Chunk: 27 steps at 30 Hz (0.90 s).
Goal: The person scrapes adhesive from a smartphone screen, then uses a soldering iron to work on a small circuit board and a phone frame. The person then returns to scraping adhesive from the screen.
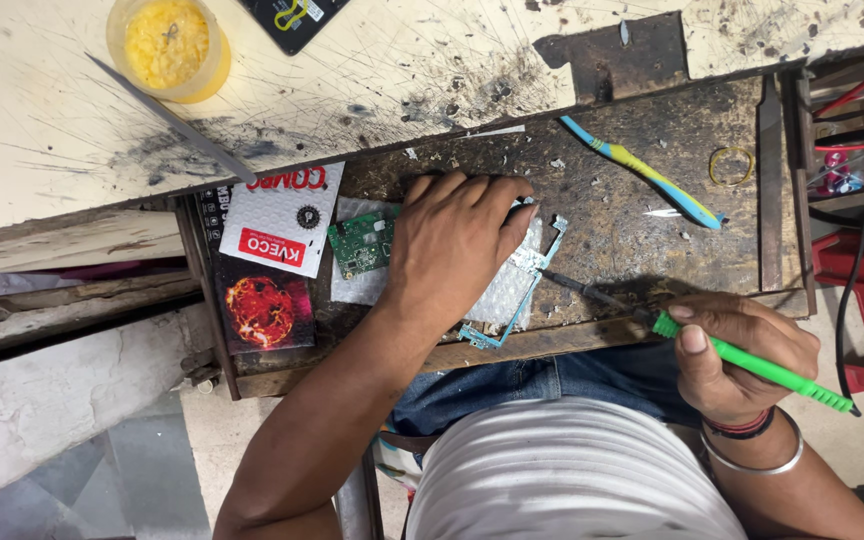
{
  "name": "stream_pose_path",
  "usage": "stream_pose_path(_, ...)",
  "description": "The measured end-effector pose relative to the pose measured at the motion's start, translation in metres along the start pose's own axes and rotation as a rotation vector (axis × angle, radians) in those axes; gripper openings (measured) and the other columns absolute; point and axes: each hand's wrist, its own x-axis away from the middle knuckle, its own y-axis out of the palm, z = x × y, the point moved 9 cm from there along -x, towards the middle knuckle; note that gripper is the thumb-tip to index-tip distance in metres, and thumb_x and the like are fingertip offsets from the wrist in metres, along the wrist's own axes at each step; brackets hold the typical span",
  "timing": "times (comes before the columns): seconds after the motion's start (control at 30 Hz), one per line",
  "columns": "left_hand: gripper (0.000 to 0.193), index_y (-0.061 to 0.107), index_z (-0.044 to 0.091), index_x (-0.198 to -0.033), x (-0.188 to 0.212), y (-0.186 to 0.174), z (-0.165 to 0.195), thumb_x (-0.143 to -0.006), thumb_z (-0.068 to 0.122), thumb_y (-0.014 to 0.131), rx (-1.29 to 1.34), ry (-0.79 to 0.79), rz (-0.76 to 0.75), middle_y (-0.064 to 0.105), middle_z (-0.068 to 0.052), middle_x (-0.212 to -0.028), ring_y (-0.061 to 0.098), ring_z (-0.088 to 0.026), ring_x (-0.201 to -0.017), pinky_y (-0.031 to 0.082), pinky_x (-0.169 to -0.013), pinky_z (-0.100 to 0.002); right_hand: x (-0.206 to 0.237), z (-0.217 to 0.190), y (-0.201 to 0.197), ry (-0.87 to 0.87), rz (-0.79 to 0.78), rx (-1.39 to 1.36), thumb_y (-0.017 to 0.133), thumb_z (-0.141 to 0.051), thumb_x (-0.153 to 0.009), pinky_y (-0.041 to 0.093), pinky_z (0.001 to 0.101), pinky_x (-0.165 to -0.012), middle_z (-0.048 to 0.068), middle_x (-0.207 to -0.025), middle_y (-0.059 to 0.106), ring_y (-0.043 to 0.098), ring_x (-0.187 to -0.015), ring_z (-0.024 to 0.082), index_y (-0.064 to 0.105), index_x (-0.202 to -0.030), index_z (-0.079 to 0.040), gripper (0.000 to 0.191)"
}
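Two hands work at a scarred wooden bench. Far left, a yellow jar stands on the pale tabletop, and a printed card packet lies at the bench's left edge. Just beside it rests a small green circuit board. The left hand lies flat, fingers spread and pressing down on a light blue phone frame. A blue and yellow toothbrush lies further back. At right, the right hand has its fingers closed around a green-handled soldering iron, whose dark tip touches the frame's right edge.
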Motion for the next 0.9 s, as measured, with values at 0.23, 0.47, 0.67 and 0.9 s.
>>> stream_pose_path(0.23, 0.020, 0.069, 0.014, -0.109, 0.0020, -0.0025, -0.0018, -0.100, 0.032, 0.069, 0.015, -0.002, 0.004, 0.073, -0.002, -0.092, 0.066, -0.021, -0.091, 0.046, -0.088, -0.040, 0.0049, 0.0030, 0.0006, 0.028, 0.018, 0.045, 0.071, -0.018, -0.109, 0.059, 0.0262, -0.069, 0.017, -0.087, 0.072, 0.075, -0.077, 0.023, 0.065, -0.094, 0.004, 0.027)
stream_pose_path(0.47, 0.021, 0.069, 0.014, -0.109, 0.0010, 0.0022, -0.0033, -0.100, 0.033, 0.067, 0.004, -0.008, -0.010, 0.073, -0.003, -0.091, 0.067, -0.022, -0.092, 0.046, -0.088, -0.041, 0.0055, 0.0050, -0.0004, 0.032, 0.040, 0.029, 0.071, -0.020, -0.110, 0.059, 0.0261, -0.069, 0.016, -0.085, 0.072, 0.074, -0.076, 0.022, 0.065, -0.095, 0.003, 0.028)
stream_pose_path(0.67, 0.021, 0.069, 0.014, -0.110, 0.0021, 0.0020, -0.0030, -0.100, 0.033, 0.066, 0.013, -0.009, -0.010, 0.074, -0.003, -0.092, 0.067, -0.021, -0.092, 0.046, -0.088, -0.041, 0.0027, 0.0045, 0.0009, 0.036, 0.036, 0.016, 0.071, -0.020, -0.109, 0.058, 0.0258, -0.068, 0.017, -0.085, 0.072, 0.074, -0.074, 0.022, 0.065, -0.095, 0.003, 0.028)
stream_pose_path(0.9, 0.020, 0.069, 0.015, -0.109, 0.0009, 0.0024, -0.0030, -0.100, 0.033, 0.068, 0.009, -0.015, -0.006, 0.073, -0.003, -0.092, 0.067, -0.022, -0.092, 0.046, -0.088, -0.041, -0.0011, 0.0004, 0.0028, 0.030, 0.007, 0.008, 0.071, -0.017, -0.108, 0.058, 0.0259, -0.068, 0.017, -0.086, 0.072, 0.074, -0.074, 0.022, 0.064, -0.096, 0.003, 0.024)
